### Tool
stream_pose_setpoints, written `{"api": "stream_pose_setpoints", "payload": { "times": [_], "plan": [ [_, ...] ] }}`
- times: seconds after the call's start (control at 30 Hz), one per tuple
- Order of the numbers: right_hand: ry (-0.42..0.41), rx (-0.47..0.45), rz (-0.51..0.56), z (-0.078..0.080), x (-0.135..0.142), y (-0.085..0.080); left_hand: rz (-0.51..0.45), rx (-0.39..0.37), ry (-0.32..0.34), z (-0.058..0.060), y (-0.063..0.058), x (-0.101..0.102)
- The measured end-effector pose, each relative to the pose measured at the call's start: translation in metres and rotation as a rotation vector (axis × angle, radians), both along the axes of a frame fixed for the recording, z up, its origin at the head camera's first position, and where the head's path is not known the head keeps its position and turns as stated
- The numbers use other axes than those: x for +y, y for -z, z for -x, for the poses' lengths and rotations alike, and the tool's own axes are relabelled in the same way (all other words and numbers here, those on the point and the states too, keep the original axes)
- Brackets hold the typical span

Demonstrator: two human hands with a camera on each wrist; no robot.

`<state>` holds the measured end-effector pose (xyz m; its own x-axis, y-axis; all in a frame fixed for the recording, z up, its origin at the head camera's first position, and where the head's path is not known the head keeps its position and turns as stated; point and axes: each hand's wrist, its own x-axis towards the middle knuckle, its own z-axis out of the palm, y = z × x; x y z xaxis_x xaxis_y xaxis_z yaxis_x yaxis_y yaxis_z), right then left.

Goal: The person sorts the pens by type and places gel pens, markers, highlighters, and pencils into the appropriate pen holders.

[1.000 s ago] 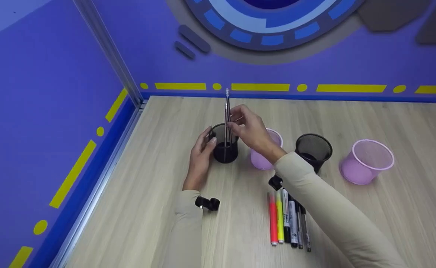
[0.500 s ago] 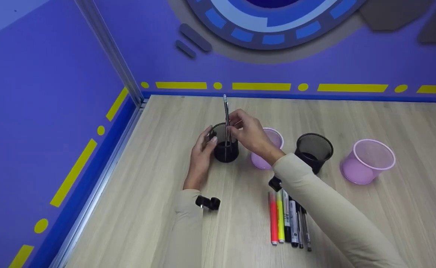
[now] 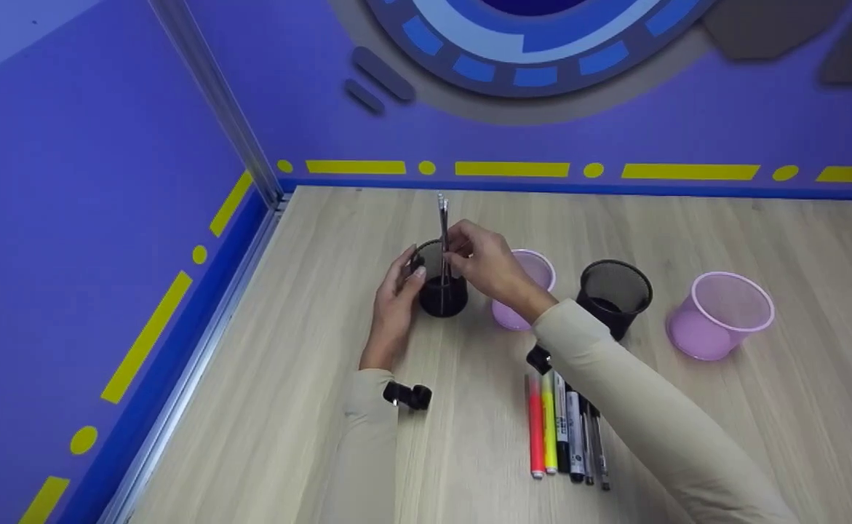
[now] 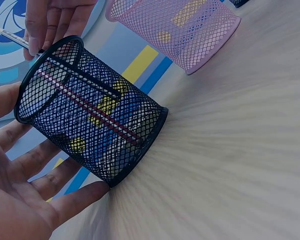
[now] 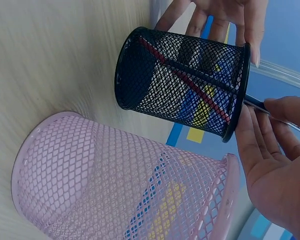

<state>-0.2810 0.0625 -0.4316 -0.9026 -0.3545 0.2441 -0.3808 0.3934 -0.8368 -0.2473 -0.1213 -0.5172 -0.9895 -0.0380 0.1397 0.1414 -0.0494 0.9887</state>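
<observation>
My left hand [image 3: 393,309] holds the leftmost black mesh pen cup [image 3: 442,302], thumb near its rim and fingers along its side. The cup stands upright on the table. At its mouth my right hand [image 3: 490,263] pinches a slim dark pen [image 4: 12,37] with a silvery top, between thumb and fingers. Its lower end reaches down inside the cup. A slim dark-red pen or pencil [image 5: 195,89] leans inside too, seen through the mesh. Both tops rise close together above the rim in the head view.
Right of the cup stand a pink mesh cup [image 3: 511,313], a second black mesh cup [image 3: 613,298] and another pink cup [image 3: 709,327]. A red highlighter [image 3: 536,429], a yellow highlighter [image 3: 549,429], markers [image 3: 575,437] and slim pens [image 3: 601,455] lie in front, partly under the right sleeve.
My right hand has moved down slightly, and the pen has sunk lower into the black cup. The left hand keeps its hold on the cup.
</observation>
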Motion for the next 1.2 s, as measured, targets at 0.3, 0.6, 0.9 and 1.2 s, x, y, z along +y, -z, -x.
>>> {"api": "stream_pose_setpoints", "payload": {
  "times": [0.3, 0.6, 0.9, 1.2],
  "plan": [
    [0.000, -0.001, -0.038, -0.0003, 0.0005, 0.0001, -0.003, 0.003, -0.001, 0.0008, 0.0009, -0.0001],
    [-0.005, 0.000, -0.042, -0.0003, 0.0011, 0.0007, -0.007, -0.003, 0.001, 0.0011, 0.0006, -0.0007],
    [-0.024, 0.033, -0.028, -0.0014, 0.0019, 0.0014, 0.005, 0.003, 0.005, -0.0002, -0.0001, -0.0006],
    [-0.034, 0.046, -0.019, -0.0014, 0.0027, 0.0017, -0.014, -0.017, -0.028, 0.0008, -0.0009, 0.0010]
  ]
}}
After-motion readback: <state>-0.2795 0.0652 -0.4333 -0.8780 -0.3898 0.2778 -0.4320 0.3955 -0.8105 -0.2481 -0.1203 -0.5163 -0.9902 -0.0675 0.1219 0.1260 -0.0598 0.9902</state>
